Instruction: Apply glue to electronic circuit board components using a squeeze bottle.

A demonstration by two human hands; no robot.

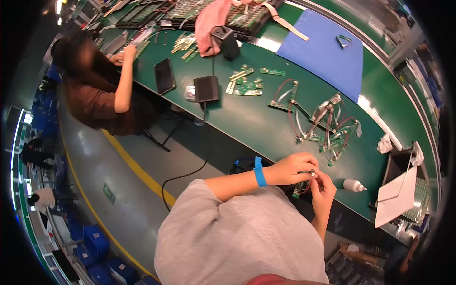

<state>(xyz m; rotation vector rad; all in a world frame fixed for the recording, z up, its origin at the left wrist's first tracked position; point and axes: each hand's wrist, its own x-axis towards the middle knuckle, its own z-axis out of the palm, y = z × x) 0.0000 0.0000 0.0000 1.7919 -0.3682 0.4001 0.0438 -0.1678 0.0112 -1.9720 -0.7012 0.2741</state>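
Note:
My left hand (293, 169), with a blue band (259, 172) round its wrist, is closed at the near edge of the green table. Its fingertips pinch a small circuit board (298, 192) with a dark red wire. My right hand (324, 191) meets it from the right, thumb and finger closed on the same wired board. Part of the board is hidden by my fingers. Beyond my hands lies a tangle of wired circuit boards (323, 121). A white squeeze bottle (353, 185) lies on its side to the right of my right hand.
Loose green boards (247, 85), a black box with a cable (206, 89) and a phone (164, 76) lie further left. A blue mat (323, 52) covers the far side. At right stands a bin with white card (396, 194). A co-worker (95, 95) sits at far left.

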